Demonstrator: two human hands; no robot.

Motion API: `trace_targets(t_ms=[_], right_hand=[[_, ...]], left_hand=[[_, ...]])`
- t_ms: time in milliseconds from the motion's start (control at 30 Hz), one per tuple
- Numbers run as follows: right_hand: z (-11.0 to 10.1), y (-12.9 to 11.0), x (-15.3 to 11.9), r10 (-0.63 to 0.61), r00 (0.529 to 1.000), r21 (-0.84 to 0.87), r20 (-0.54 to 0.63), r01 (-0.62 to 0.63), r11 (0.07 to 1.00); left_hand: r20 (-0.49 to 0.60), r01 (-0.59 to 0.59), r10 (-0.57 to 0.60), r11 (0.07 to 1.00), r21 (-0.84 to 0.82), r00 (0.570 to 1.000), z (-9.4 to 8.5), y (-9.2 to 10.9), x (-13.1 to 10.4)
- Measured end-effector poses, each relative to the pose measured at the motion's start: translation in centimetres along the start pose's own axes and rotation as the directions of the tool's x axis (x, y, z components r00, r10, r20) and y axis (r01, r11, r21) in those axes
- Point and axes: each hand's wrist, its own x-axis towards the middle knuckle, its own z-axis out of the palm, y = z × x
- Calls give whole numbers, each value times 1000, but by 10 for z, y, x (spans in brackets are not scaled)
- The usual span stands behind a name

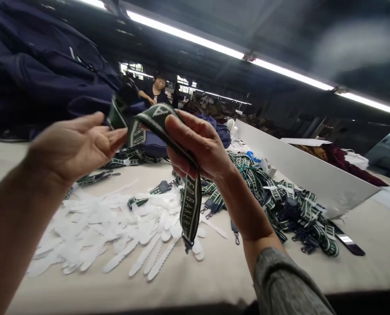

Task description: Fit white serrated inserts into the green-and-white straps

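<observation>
The right hand (pixel 201 146) is pinching a green BAKER-lettered strap (pixel 191 205) between its fingers; the left hand (pixel 73 151), fingers half-spread, is touching it.

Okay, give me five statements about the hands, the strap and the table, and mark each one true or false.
1. The right hand grips a green lettered strap. True.
2. The left hand is a tight fist. False: it is open, palm showing.
3. White strips lie on the table. True.
4. The strap's hanging end is bare. False: a dark clip is there.
5. The largest strap pile lies right of the white strips. True.
</observation>
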Motion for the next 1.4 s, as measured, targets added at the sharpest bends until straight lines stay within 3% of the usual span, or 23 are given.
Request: trace_targets(t_ms=[100, 167, 233, 300, 400, 467, 533, 633, 733, 833, 933, 1033, 1233, 1400], right_hand=[[0, -3, 9, -77, 997, 0, -9, 77, 997], [1, 2, 16, -70, 998, 6, 0, 70, 998], [2, 13, 23, -25, 1000, 35, -9, 25, 999], [3, 23, 27, 23, 999, 75, -48, -20, 997], [2, 28, 26, 48, 991, 132, -127, -31, 991], [-2, 24, 23, 41, 989, 183, -144, -14, 983], [-6, 17, 19, 32, 996, 247, -82, -11, 969], [-14, 11, 14, 23, 999, 284, 48, -36, 958], [-20, 14, 14, 63, 997, 185, 43, -70, 980], [-22, 20, 18, 95, 995, 115, 35, -99, 988], [-18, 20, 24, 89, 996, 121, 15, -91, 989], [-12, 16, 33, 40, 999, 152, -29, -35, 988], [-5, 17, 50, -36, 989, 169, -143, 61, 984], [-7, 19, 55, -46, 985, 155, -168, 72, 985]], left_hand=[[21, 54, -56, 994, 100, 998, 5, -24, -8], [187, -93, 74, 991, 93, 980, 12, -38, -16], [417, -229, 201, 973, 16, 886, 22, -47, -25], [551, -241, 215, 970, -26, 806, 30, -54, -35], [610, -133, 96, 991, 15, 787, 33, -65, -51], [605, -81, 22, 994, 71, 796, 28, -74, -61], [565, -77, -34, 982, 171, 824, 22, -83, -69], [474, -186, -16, 908, 377, 880, 15, -91, -71], [374, -283, 83, 807, 518, 924, 12, -91, -65], [311, -212, 69, 865, 455, 948, 11, -81, -56], [317, -113, -6, 928, 356, 948, 9, -71, -48], [335, -108, -17, 930, 352, 942, 6, -66, -41], [324, -70, -45, 940, 335, 945, 3, -73, -41], [336, -69, -68, 922, 381, 939, 2, -79, -47]])
